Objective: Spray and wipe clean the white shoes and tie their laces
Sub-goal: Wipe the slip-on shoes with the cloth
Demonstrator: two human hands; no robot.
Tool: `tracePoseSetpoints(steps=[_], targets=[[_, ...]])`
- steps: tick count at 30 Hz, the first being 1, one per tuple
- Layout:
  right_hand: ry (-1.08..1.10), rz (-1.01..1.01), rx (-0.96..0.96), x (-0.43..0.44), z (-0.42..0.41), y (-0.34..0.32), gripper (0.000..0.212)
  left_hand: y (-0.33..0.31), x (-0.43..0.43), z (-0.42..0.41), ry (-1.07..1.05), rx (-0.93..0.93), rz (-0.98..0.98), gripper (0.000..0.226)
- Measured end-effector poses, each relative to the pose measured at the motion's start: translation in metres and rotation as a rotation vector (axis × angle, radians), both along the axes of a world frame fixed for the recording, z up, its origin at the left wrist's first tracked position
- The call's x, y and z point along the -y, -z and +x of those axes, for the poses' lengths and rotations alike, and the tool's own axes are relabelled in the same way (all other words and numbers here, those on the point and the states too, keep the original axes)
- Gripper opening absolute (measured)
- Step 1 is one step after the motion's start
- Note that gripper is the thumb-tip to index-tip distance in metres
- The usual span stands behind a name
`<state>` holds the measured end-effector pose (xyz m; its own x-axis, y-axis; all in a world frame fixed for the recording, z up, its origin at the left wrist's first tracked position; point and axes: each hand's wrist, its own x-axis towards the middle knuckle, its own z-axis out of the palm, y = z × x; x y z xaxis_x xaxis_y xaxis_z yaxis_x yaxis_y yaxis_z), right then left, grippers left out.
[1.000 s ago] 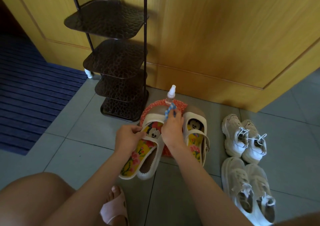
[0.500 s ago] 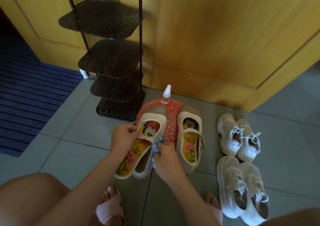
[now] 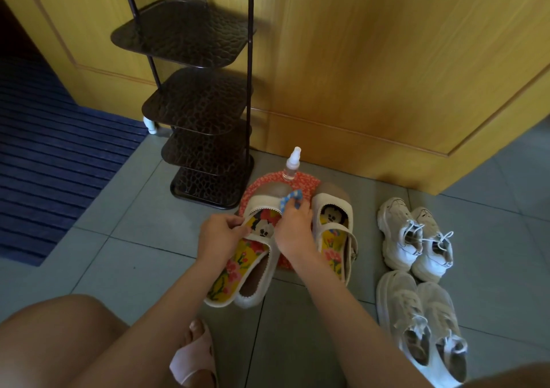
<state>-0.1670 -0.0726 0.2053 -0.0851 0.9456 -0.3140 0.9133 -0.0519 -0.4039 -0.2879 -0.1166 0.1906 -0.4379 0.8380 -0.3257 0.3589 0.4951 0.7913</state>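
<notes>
A white strap shoe with a cartoon insole is tilted up on a red round mat. My left hand grips its left rim. My right hand holds a blue-and-white cloth against the shoe's upper near the toe. Its twin shoe lies flat just to the right. A small clear spray bottle stands upright at the mat's far edge. Two pairs of white laced sneakers sit on the tiles at the right, one pair farther and one pair nearer, with loose laces.
A dark metal tiered rack stands left of the mat against a yellow wooden door. A blue striped rug covers the floor at far left. My knee and a foot in a pink slipper are at the bottom.
My right hand has moved the cloth from the shoe's right side near the heel up to the upper by the toe. The left hand keeps its grip on the shoe.
</notes>
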Motion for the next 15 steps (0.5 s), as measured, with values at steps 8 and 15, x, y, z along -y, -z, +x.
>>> tracePoseSetpoints(steps=[8, 15], targets=[[0.039, -0.031, -0.197, 0.005, 0.016, 0.011, 0.027, -0.002, 0.001, 0.002, 0.008, -0.024, 0.007, 0.024], [-0.253, 0.173, 0.195, -0.023, -0.012, -0.018, 0.041, -0.004, 0.002, 0.003, 0.009, -0.041, 0.030, 0.024]])
